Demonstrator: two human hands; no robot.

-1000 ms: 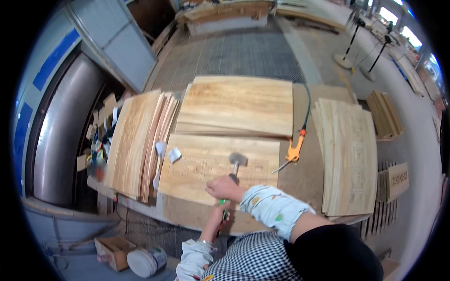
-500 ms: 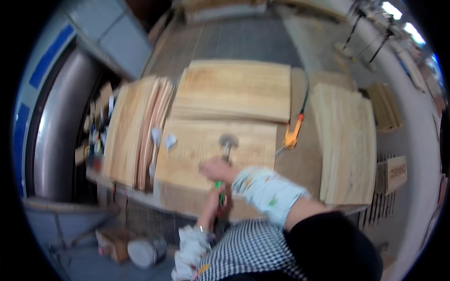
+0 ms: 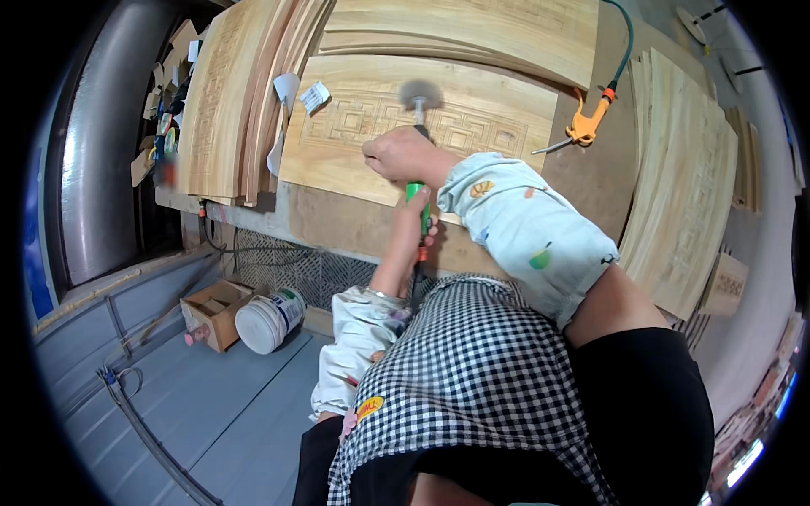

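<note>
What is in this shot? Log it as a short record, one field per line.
Setting: wooden workbench stacked with carved panels
Workpiece: carved wooden panel lying flat, fret pattern cut into it
Tool: green-handled rotary tool, its blurred round head on the panel
Right hand: grips the tool near the head
Left hand: holds the green handle lower down
Nearby: orange air gun on a hose, right of the panel
Floor: white bucket beside a cardboard box
</note>
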